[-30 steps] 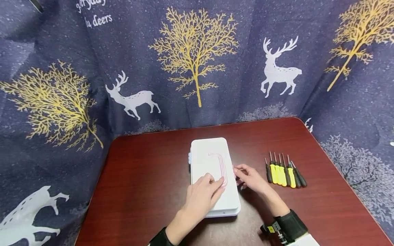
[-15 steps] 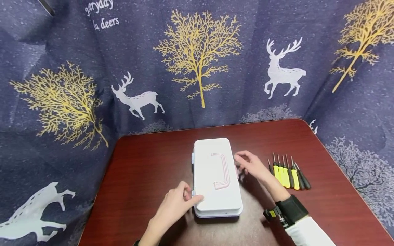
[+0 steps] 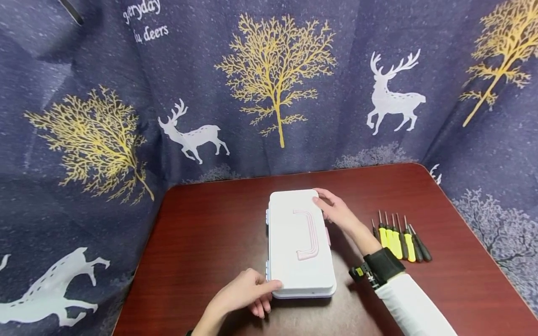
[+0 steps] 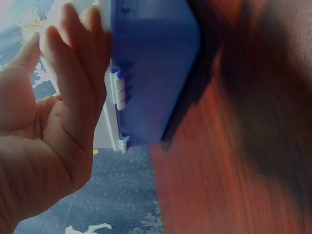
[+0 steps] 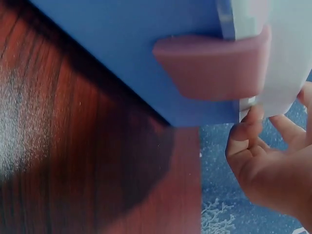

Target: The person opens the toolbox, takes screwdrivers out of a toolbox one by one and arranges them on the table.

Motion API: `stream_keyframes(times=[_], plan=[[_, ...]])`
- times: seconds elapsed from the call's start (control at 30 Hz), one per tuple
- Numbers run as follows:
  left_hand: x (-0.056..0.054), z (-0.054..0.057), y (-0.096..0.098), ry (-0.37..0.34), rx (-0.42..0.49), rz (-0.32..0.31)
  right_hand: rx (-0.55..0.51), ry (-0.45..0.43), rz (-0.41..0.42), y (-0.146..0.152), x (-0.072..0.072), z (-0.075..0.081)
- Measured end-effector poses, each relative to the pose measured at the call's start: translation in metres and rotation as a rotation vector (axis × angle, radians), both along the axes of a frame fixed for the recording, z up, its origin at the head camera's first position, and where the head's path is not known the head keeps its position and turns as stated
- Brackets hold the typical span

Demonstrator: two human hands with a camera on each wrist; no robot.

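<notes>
A white-lidded toolbox (image 3: 290, 238) lies flat on the table, its pink handle (image 3: 312, 233) folded on the lid. Its sides look blue in the wrist views. My left hand (image 3: 248, 293) holds the near left corner, thumb on the lid and fingers bent beside the hinge side. At the far right corner my right hand (image 3: 338, 212) grips the edge, with its thumb on top and fingers round the side. A pink latch (image 5: 209, 68) spans the seam near the right hand in the right wrist view. The left wrist view shows a hinge (image 4: 119, 90) beside the left fingers. The lid is down.
Several screwdrivers (image 3: 401, 238) with yellow or black handles lie in a row to the right of the toolbox. The brown table (image 3: 201, 233) meets a blue curtain (image 3: 252, 93) printed with deer and trees at its back and sides.
My left hand moved off the handle to the near left corner of the toolbox. My right hand slid from the latch side to the far right corner.
</notes>
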State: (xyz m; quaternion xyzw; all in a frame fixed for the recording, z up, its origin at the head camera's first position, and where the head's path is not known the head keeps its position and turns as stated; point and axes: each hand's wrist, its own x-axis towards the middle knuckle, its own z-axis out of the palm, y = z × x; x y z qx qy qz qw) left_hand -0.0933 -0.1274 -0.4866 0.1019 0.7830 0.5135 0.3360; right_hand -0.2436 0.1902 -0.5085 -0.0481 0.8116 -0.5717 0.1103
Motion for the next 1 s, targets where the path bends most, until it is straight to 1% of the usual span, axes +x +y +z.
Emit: stream_keyframes(times=[0.07, 0.13, 0.2, 0.3, 0.37, 0.43, 0.53, 0.6, 0.73, 0.83, 0.9, 1.0], plan=[[-0.001, 0.000, 0.000, -0.017, 0.027, 0.008, -0.006, -0.009, -0.011, 0.003, 0.000, 0.000], [-0.003, 0.000, -0.002, -0.027, 0.048, 0.019, -0.011, 0.000, -0.021, 0.007, 0.001, 0.000], [-0.005, 0.001, -0.005, -0.036, 0.069, 0.031, -0.019, 0.009, -0.036, 0.010, 0.003, 0.000], [-0.010, 0.002, -0.011, -0.031, 0.091, 0.057, -0.025, 0.040, -0.053, 0.017, 0.009, 0.001], [-0.014, 0.003, -0.015, -0.019, 0.097, 0.091, -0.014, 0.065, -0.077, 0.023, 0.014, 0.001], [-0.018, 0.004, -0.019, -0.001, 0.097, 0.139, -0.002, 0.088, -0.093, 0.030, 0.020, 0.001], [-0.026, 0.004, -0.026, 0.026, 0.099, 0.234, 0.046, 0.117, -0.119, 0.038, 0.030, 0.002], [-0.031, 0.005, -0.030, 0.049, 0.106, 0.301, 0.094, 0.137, -0.133, 0.042, 0.036, 0.003], [-0.043, 0.002, -0.033, 0.104, 0.092, 0.464, 0.205, 0.191, -0.136, 0.047, 0.051, 0.004], [-0.051, 0.001, -0.031, 0.169, 0.043, 0.560, 0.265, 0.221, -0.082, 0.051, 0.063, 0.008], [-0.054, 0.002, -0.030, 0.227, -0.001, 0.584, 0.293, 0.241, -0.051, 0.052, 0.072, 0.011], [-0.057, 0.003, -0.027, 0.310, -0.067, 0.574, 0.312, 0.280, -0.018, 0.053, 0.083, 0.013]])
